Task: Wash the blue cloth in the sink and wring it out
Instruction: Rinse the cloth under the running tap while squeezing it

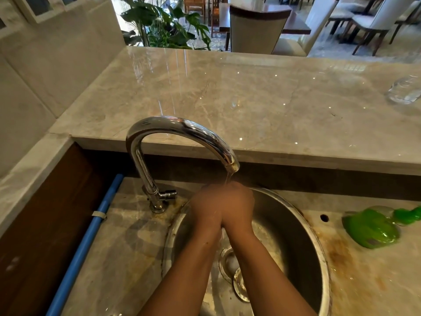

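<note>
Left of the fingers, a curved chrome faucet (159,142) ran thin water onto both hands: left hand (206,207), right hand (239,206), pressed together over the round steel sink (296,226); their grip was unclear. No blue cloth showed. Rightward lay a glossy green plastic bottle (373,226) on the veined marble tabletop (376,281).

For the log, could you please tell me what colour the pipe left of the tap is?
Blue; the pipe shows in the head view.

faucet (159,142) left of sink (319,254)
</note>
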The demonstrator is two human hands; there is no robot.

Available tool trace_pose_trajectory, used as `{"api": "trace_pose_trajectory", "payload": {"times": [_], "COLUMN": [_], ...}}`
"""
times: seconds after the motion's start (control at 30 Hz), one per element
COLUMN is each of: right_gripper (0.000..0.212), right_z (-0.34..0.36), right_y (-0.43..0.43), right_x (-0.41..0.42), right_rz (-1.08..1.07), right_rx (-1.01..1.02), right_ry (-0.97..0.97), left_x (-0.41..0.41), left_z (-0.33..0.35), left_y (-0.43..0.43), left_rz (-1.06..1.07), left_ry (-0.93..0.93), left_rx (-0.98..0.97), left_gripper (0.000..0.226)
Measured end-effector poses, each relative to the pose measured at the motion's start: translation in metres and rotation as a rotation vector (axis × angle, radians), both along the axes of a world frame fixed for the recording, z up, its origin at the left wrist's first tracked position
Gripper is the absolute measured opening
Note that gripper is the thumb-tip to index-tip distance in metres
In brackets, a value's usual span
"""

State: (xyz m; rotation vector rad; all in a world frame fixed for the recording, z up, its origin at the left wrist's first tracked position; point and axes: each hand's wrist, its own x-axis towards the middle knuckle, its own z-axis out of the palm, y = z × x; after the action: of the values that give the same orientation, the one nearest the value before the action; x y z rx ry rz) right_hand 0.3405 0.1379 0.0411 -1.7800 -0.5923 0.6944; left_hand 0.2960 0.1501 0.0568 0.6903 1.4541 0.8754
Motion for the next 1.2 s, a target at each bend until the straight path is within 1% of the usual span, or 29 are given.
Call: {"api": "trace_pose_trajectory", "payload": {"times": [0.2,0.3,0.37,0.4,0.47,0.53,0.57,0.63,0.67,0.73,0.77,0.83,0.9,0.93,0.97,1.03,1.07,1.2], "right_gripper": [0.029,0.026,0.018,0.019,0.035,0.051,0.056,0.059,0.056,0.046,0.042,0.032,0.019,0.015,0.012,0.014,0.016,0.024], "right_z": [-0.003,-0.002,0.004,0.007,0.009,0.010,0.010,0.010,0.010,0.012,0.012,0.012,0.013,0.015,0.016,0.018,0.020,0.027], "right_y": [0.001,-0.004,-0.012,-0.016,-0.024,-0.032,-0.035,-0.039,-0.040,-0.037,-0.034,-0.031,-0.030,-0.029,-0.029,-0.029,-0.030,-0.031], "right_x": [0.003,0.003,0.003,0.002,0.002,0.002,0.002,0.003,0.004,0.006,0.008,0.012,0.017,0.019,0.022,0.026,0.026,0.029], "right_rz": [0.018,0.020,0.023,0.003,-0.068,-0.061,-0.022,0.039,0.054,0.070,0.066,0.048,0.023,0.009,0.009,0.057,0.089,0.182], "right_rx": [-0.052,-0.016,0.045,0.058,0.019,-0.106,-0.164,-0.220,-0.201,-0.108,-0.040,0.062,0.090,0.097,0.107,0.114,0.099,0.070], "right_ry": [0.019,0.087,0.250,0.363,0.657,0.984,1.102,1.226,1.240,1.197,1.130,0.932,0.745,0.705,0.693,0.699,0.705,0.789], "left_x": [0.002,0.000,-0.006,-0.009,-0.017,-0.023,-0.026,-0.031,-0.034,-0.040,-0.043,-0.049,-0.052,-0.053,-0.055,-0.057,-0.059,-0.059], "left_z": [-0.003,0.001,0.007,0.010,0.014,0.016,0.016,0.012,0.012,0.015,0.016,0.017,0.014,0.013,0.012,0.008,0.007,-0.005], "left_y": [0.001,0.000,0.001,0.002,0.004,0.005,0.005,0.005,0.006,0.008,0.008,0.008,0.006,0.004,0.001,-0.003,-0.005,-0.008], "left_rz": [-0.002,-0.043,-0.095,-0.124,-0.171,-0.233,-0.260,-0.276,-0.275,-0.277,-0.286,-0.298,-0.315,-0.324,-0.324,-0.301,-0.300,-0.283], "left_ry": [-0.006,0.022,0.020,0.017,-0.008,0.005,0.014,-0.004,-0.028,-0.060,-0.064,-0.070,-0.011,0.027,0.016,-0.159,-0.260,-0.594], "left_rx": [-0.028,0.010,0.038,0.044,0.049,0.059,0.065,0.079,0.087,0.105,0.110,0.078,-0.020,-0.090,-0.165,-0.328,-0.398,-0.546], "left_gripper": [0.019,0.023,0.032,0.034,0.032,0.020,0.013,0.014,0.015,0.014,0.012,0.007,0.016,0.020,0.022,0.022,0.025,0.054]}}
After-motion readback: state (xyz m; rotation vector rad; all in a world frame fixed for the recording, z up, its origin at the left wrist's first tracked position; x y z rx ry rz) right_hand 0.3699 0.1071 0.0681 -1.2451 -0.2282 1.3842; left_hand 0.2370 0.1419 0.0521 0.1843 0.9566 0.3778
